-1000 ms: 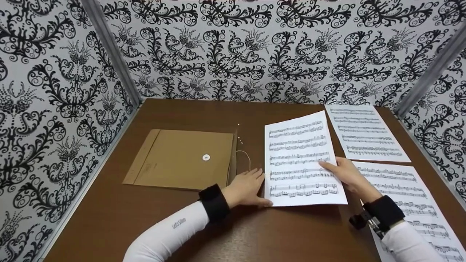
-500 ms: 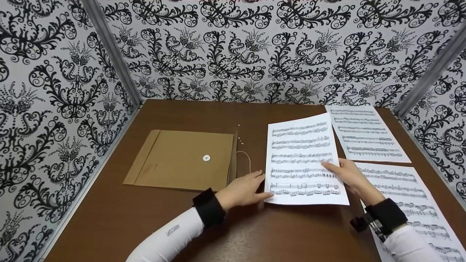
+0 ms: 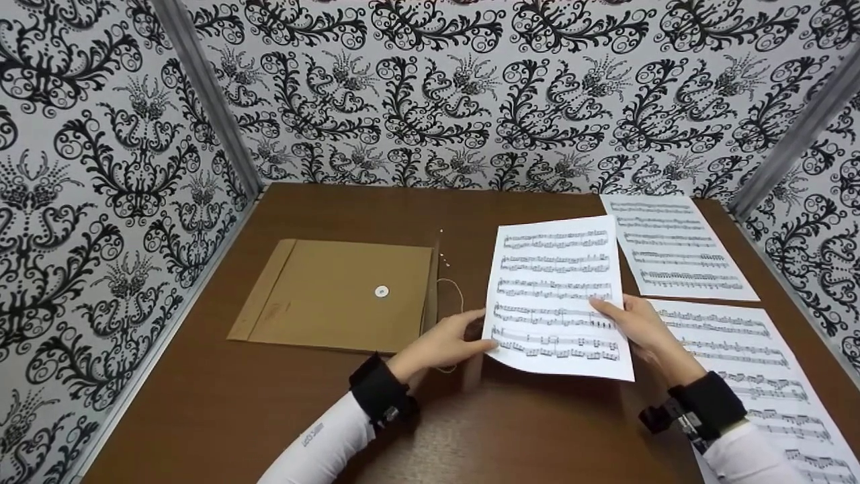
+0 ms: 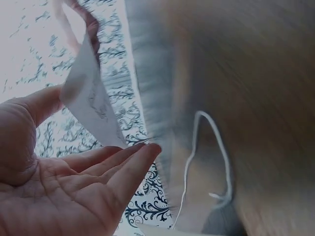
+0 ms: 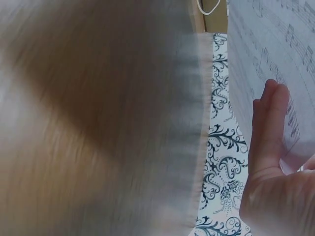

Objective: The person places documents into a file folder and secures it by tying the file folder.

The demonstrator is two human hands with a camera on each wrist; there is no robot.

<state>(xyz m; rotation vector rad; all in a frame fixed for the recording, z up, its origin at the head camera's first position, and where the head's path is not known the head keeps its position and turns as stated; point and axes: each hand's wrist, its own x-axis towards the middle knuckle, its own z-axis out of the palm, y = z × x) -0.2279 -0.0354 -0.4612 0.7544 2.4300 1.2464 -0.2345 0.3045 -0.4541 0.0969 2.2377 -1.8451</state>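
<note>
Between both hands a sheet of printed sheet music (image 3: pixel 554 292) is held up at a tilt over the brown table. My right hand (image 3: pixel 646 331) grips its right edge, thumb on the printed face; in the right wrist view the fingers (image 5: pixel 269 118) lie straight against the back of the paper. At the lower left edge my left hand (image 3: pixel 437 346) holds the sheet, thumb on the front. The left wrist view has the thumb (image 4: pixel 47 103) touching the paper (image 4: pixel 93 101) and the other fingers extended below it. The sheet's lower left corner curves.
A brown cardboard envelope (image 3: pixel 336 296) with a white button (image 3: pixel 381 291) and a string (image 3: pixel 457 288) lies at left. On the right are two more music sheets (image 3: pixel 685 245), one nearer the front (image 3: pixel 772 383). Patterned walls (image 3: pixel 430 94) enclose the table (image 3: pixel 537 430).
The left hand has moved from lying beside the sheet to holding its lower left edge. The sheet's top has tipped lower and slightly right, and its lower left corner has lifted. The envelope stays put.
</note>
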